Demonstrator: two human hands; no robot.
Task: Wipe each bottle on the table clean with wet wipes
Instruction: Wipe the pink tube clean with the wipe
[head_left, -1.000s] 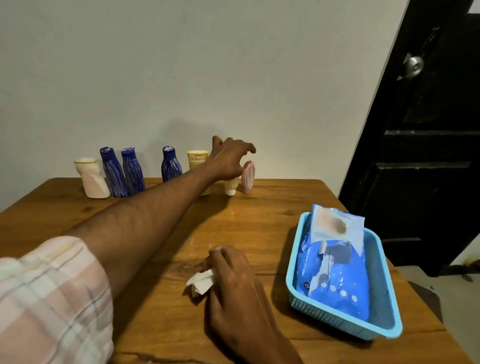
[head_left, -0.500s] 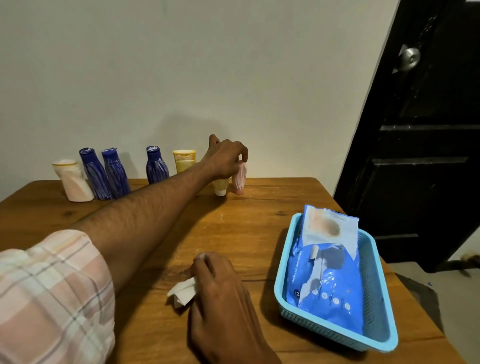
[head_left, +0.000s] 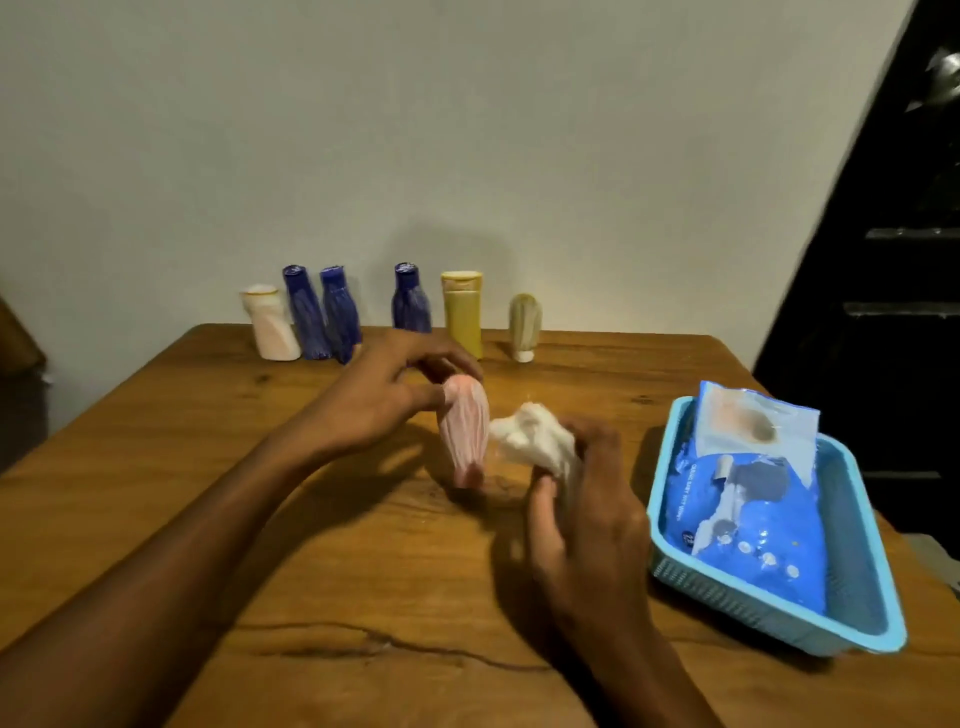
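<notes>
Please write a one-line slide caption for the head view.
Left hand holds the pink bottle while right hand brings a wet wipe to its side.

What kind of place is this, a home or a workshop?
Probably a room in a home. A wooden table stands against a plain painted wall, a dark panelled door is at the right, and household bottles line the table's far edge.

Left hand (head_left: 382, 400): reached in from the lower left, forearm bare, fingers and thumb curled around the top of a pink bottle (head_left: 466, 434).
Right hand (head_left: 584, 512): raised from below, fingers bunched around a white wipe (head_left: 535, 439) beside the bottle.
</notes>
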